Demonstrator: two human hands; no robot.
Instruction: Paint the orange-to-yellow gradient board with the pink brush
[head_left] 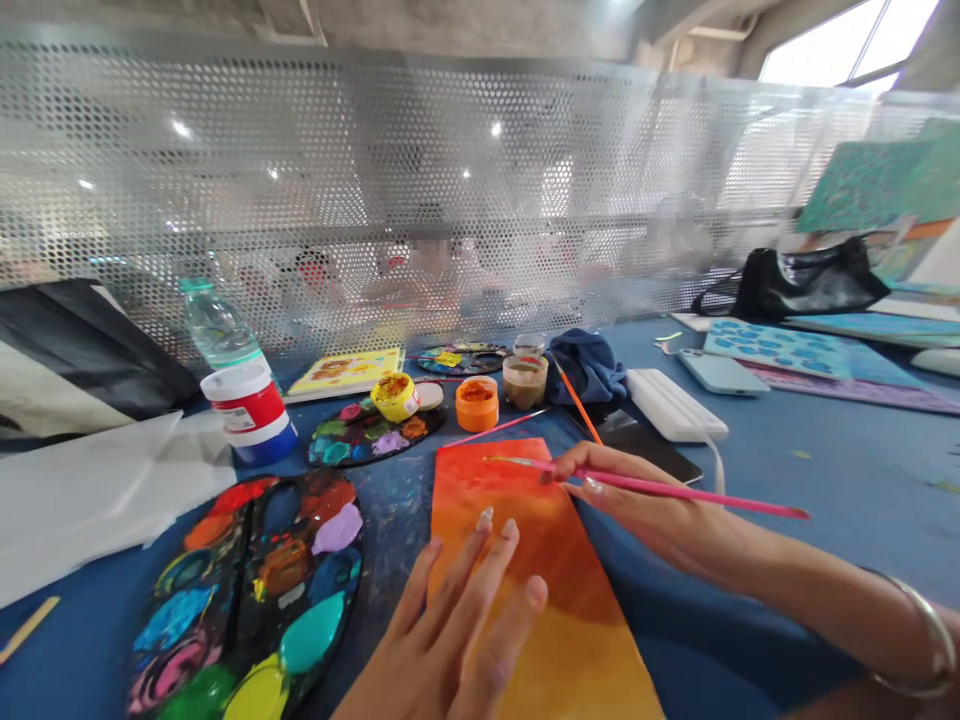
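**L hand**, fingers spread wide, lies flat on an **orange-painted sheet** at 6 o'clock, while **R hand** pinches a **pink-handled brush** narrowly btwn thumb & fingers, its tip at the sheet's far end; contact hard to tell. A **metal bangle** circles the R wrist at 4 o'clock. Sheet looks light & thin, prob. stiff card, but its paint may be wet, so edges are the safest hold. Brush looks light & slim, best held mid-handle.

At 9 o'clock, a **large black palette** w/ teal, lilac & yellow paint sits just beside the sheet. At 11, a **smaller palette** & **red-white-blue paint tub**. At 12, an **orange paint jar** & **orange-handled brush**. At 1, a **blue cloth** & **white power bank**. At 2, a **black bag** on the **blue desk**. Beyond, a **perforated metal screen** stands at 12.
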